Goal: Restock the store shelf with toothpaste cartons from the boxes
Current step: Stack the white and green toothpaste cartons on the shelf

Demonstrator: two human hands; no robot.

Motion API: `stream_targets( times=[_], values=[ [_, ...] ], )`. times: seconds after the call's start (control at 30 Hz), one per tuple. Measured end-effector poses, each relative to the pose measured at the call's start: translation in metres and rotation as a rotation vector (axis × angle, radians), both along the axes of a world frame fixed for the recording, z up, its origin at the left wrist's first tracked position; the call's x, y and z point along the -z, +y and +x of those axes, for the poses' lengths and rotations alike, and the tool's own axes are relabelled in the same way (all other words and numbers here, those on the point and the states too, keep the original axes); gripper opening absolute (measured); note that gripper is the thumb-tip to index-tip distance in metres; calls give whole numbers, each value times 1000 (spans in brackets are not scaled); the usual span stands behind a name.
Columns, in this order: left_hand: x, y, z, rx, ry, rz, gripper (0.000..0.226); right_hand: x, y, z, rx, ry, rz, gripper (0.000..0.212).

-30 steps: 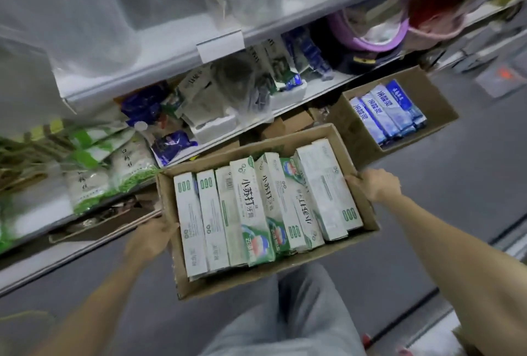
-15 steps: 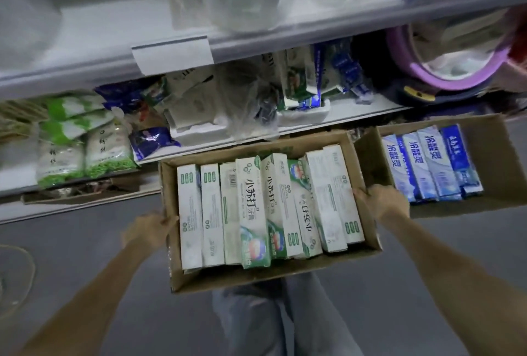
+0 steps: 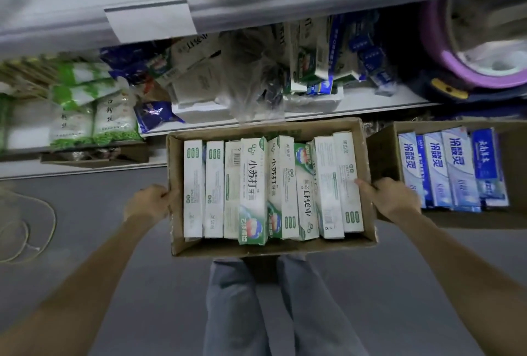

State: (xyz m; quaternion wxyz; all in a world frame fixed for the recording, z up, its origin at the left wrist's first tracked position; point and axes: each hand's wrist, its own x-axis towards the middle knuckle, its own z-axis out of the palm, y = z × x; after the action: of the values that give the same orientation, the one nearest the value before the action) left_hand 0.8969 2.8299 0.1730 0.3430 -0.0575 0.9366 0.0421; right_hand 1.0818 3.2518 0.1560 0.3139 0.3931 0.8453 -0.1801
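Observation:
I hold a cardboard box (image 3: 265,247) in front of me, above my legs, packed with several white and green toothpaste cartons (image 3: 253,190) lying side by side. My left hand (image 3: 148,203) grips the box's left wall. My right hand (image 3: 392,199) grips the right wall, thumb over the rim onto a carton. A second cardboard box (image 3: 382,153) sits on the floor at the right with several blue toothpaste cartons (image 3: 456,170). The lower shelf (image 3: 370,106) behind the box holds a jumble of toothpaste cartons (image 3: 308,59).
A white upper shelf (image 3: 256,10) with a blank price tag (image 3: 151,20) overhangs the lower one. Green and white packets (image 3: 94,116) fill the left of the lower shelf, a purple basin (image 3: 445,67) the right. A cord (image 3: 42,227) lies on the grey floor at left.
The view has swung to face the shelf squarely. The box I hold has come closer to the lower shelf and sits level, beside the blue-carton box. Both hands keep their grip.

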Motion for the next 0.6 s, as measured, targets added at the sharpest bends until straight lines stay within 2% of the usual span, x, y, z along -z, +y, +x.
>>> stream_targets(
  times=[0.07, 0.2, 0.3, 0.43, 0.5, 0.6],
  values=[
    [-9, 16, 9, -68, 11, 89, 48, -7, -6, 6, 17, 46, 45, 57],
    [-16, 61, 40, -332, -17, 418, 34, -24, -32, 28, 130, 231, 152, 49],
    [-5, 84, 69, -487, -69, 559, 25, -28, -60, 42, 266, 345, 89, 37],
    [8, 104, 106, -510, -108, 548, 24, -20, -108, 47, 306, 499, 20, 32],
    [9, 107, 120, -496, -142, 529, 33, -13, -133, 40, 267, 465, -91, 33],
    [16, 99, 133, -447, -162, 483, 39, -5, -165, 25, 307, 381, -218, 45]
  ],
)
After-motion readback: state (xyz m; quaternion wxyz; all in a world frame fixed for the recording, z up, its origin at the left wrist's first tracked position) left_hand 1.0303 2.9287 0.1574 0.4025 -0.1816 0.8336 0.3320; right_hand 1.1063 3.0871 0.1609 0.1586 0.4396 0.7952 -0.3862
